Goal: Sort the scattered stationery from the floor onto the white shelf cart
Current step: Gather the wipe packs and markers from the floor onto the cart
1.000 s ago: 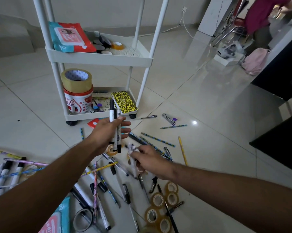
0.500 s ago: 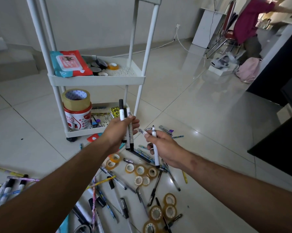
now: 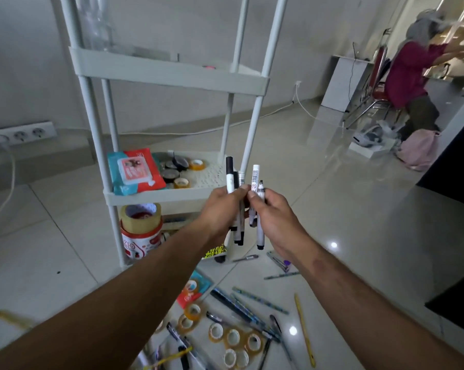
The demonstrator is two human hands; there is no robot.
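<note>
While both hands were up in front of the white shelf cart (image 3: 169,73), this looked like the gather-and-carry step, w/ nothing dropped off yet. Left hand (image 3: 220,209) was curled tight round a bunch of black-capped whiteboard markers (image 3: 234,206), held upright. Right hand (image 3: 273,217) was pinching two more markers (image 3: 255,182) btwn thumb and fingers, right up against the left bunch, prob passing them over, tho I couldn't tell if the two bunches actually touched.

Next move imo: get it all into one fist, then pick a tier. Middle tier (image 3: 156,197) sat just behind the hands and already had a wipes pack (image 3: 134,170) and small tape rolls (image 3: 177,172), w/ bare perforated tray on its right side, so that's the easy spot. Top tier (image 3: 172,74) was higher, contents too blurry to call.

Watch-outs: tier rims are raised, so markers need lifting over the lip, and the front right post (image 3: 254,121) stood v close to the marker tips. Floor below was full of pens, pencils and clear tape rolls (image 3: 233,336). Open tile off to the right, plenty of room there.
</note>
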